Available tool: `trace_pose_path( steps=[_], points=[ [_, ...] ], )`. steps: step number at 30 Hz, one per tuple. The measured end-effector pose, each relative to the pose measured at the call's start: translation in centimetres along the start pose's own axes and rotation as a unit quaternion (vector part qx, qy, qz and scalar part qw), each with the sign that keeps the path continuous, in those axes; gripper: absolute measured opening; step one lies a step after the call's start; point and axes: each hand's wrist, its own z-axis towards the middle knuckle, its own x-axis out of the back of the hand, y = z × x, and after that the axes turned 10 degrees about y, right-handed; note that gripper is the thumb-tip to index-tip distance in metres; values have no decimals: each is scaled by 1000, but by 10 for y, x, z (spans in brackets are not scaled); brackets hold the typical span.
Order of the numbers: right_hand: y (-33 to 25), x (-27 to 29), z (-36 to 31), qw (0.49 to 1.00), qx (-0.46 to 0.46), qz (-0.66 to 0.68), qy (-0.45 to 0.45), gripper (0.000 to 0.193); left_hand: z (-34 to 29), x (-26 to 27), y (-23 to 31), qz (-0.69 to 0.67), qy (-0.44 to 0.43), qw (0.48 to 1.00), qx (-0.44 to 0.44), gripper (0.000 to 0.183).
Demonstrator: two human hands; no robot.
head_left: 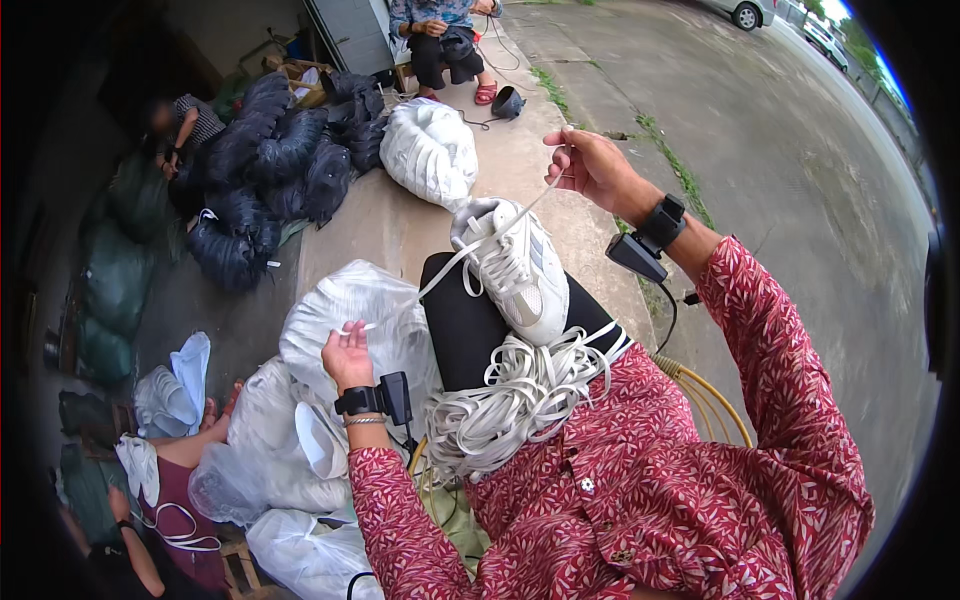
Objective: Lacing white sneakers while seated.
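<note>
A white and grey sneaker [533, 283] rests on my black-covered lap, its toe toward me, with lacing across its front. Off to the right and farther away, my right hand [597, 172] is closed on a white shoelace [437, 281]. That lace slants down across the sneaker's upper part toward my left hand [347, 354], which pinches it near the end, palm up. Whether it passes through the eyelets there I cannot tell. A tangled heap of white shoelaces [515, 400] lies on my lap, just below the sneaker's toe.
Clear plastic bags [262, 440] of white items stand at my left. A white bundle [430, 150] sits beyond the sneaker, black bundles [265, 160] to its left. Co-workers sit at the far side and left. A yellow hose [708, 400] curves by my right side.
</note>
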Motion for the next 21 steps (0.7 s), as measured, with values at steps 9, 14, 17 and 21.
trace_pose_path(
  steps=[9, 14, 17, 21],
  points=[
    [-34, 30, -3, 995, 61, 35, 65, 21, -90, -115, -74, 273, -301, 900, -158, 26],
    [-36, 43, -9, 992, 84, -48, 77, 21, -93, -114, -79, 330, -312, 883, -117, 20],
    [-23, 36, -10, 993, 73, -85, 38, 18, -93, -110, -77, 355, -323, 873, -85, 14],
    [10, 6, -1, 962, 106, -249, 21, 18, -97, -110, -73, 393, -327, 854, -96, 14]
  ],
)
